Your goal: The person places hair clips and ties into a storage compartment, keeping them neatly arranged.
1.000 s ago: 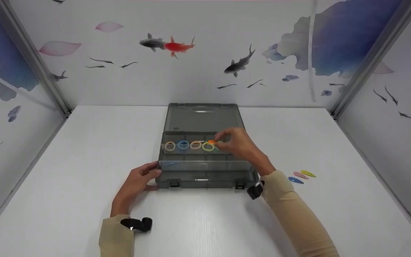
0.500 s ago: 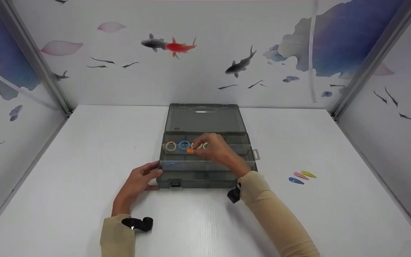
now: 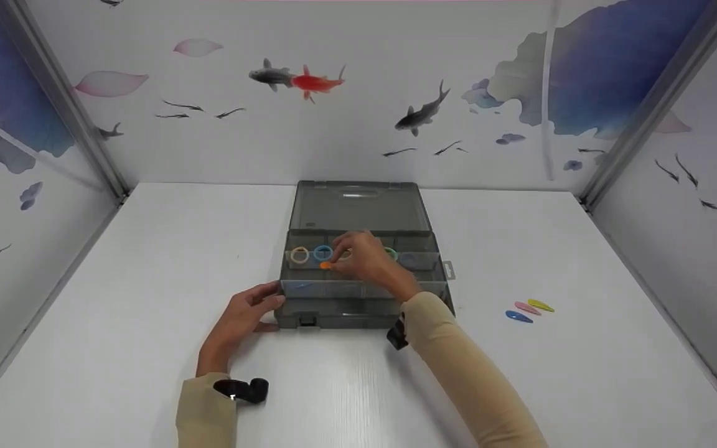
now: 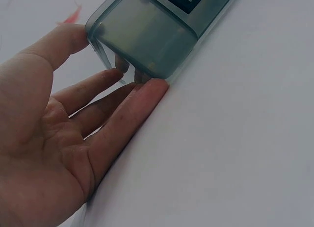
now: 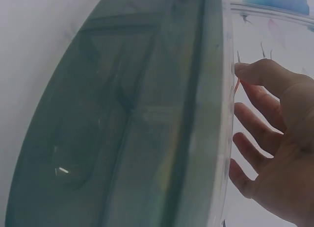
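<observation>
The grey see-through compartment box (image 3: 349, 314) stands open on the table. At its front left corner my left hand (image 3: 240, 317) holds on, thumb at the upper edge and fingers against the side wall. Over the middle compartments, my right hand (image 3: 363, 258) pinches an orange hair clip (image 3: 325, 266) between thumb and forefinger. From the right wrist view, the clip (image 5: 237, 85) shows as a thin edge. A row of coloured rings lies in the box, among them a peach ring (image 3: 299, 255) and a blue ring (image 3: 323, 252); the hand hides part of the row. Something thin and blue (image 3: 302, 285) lies in a front compartment.
Right of the box lie a blue hair clip (image 3: 519, 317), a pink clip (image 3: 528, 308) and a yellow clip (image 3: 541, 305). The lid (image 3: 358, 211) leans back behind the box, close to the printed rear wall (image 3: 333, 143). Side walls enclose the table.
My right hand has carried the orange clip leftward and slightly nearer across the box, slowing in the last half second. The left hand has stayed at the corner.
</observation>
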The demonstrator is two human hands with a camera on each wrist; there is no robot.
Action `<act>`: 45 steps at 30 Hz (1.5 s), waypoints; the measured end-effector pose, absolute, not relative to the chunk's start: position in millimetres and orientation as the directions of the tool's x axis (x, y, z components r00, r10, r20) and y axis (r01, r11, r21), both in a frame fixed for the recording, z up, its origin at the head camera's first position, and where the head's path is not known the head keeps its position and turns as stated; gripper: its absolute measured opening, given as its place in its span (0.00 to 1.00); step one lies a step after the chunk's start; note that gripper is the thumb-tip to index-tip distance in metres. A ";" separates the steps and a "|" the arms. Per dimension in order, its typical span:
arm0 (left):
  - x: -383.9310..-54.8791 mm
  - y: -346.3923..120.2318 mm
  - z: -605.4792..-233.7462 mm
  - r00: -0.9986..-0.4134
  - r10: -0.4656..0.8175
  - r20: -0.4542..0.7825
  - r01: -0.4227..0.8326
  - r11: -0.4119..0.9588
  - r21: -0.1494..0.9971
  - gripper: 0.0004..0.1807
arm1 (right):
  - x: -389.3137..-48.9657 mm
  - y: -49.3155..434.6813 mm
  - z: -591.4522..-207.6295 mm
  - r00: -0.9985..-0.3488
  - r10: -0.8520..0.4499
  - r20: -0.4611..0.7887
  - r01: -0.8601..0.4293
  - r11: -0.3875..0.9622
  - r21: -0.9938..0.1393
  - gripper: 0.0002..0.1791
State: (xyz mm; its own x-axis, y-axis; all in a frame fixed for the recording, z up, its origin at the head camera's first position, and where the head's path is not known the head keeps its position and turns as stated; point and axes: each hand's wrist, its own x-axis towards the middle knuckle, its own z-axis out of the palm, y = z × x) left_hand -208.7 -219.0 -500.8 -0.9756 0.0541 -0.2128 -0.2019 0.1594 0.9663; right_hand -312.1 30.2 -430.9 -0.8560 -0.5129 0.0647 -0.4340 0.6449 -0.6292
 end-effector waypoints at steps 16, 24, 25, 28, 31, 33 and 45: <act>-207.8 -219.0 -498.4 -0.977 0.072 -0.199 -0.187 0.153 0.970 0.33 | -311.4 18.6 -439.7 -0.887 -0.458 -0.056 -0.345 0.741 -0.576 0.07; -210.2 -217.9 -501.8 -0.980 0.071 -0.188 -0.176 0.148 0.973 0.33 | -310.5 14.2 -441.2 -0.894 -0.439 -0.086 -0.335 0.785 -0.521 0.07; -210.0 -218.0 -501.8 -0.980 0.070 -0.188 -0.176 0.148 0.973 0.32 | -310.1 13.6 -441.1 -0.895 -0.437 -0.088 -0.333 0.788 -0.518 0.06; -209.8 -218.1 -502.0 -0.981 0.064 -0.186 -0.175 0.148 0.973 0.32 | -309.3 11.9 -441.0 -0.900 -0.426 -0.089 -0.327 0.796 -0.509 0.07; -209.4 -217.5 -502.4 -0.982 0.057 -0.180 -0.169 0.152 0.974 0.32 | -309.2 12.2 -441.4 -0.900 -0.427 -0.089 -0.329 0.798 -0.505 0.08; -208.7 -216.7 -502.6 -0.982 0.058 -0.178 -0.167 0.157 0.973 0.32 | -309.2 14.0 -442.0 -0.895 -0.436 -0.093 -0.334 0.793 -0.509 0.08; -205.7 -217.0 -498.5 -0.981 0.054 -0.185 -0.174 0.163 0.971 0.32 | -303.4 50.5 -418.0 -0.807 -0.588 0.052 -0.470 0.588 -0.658 0.15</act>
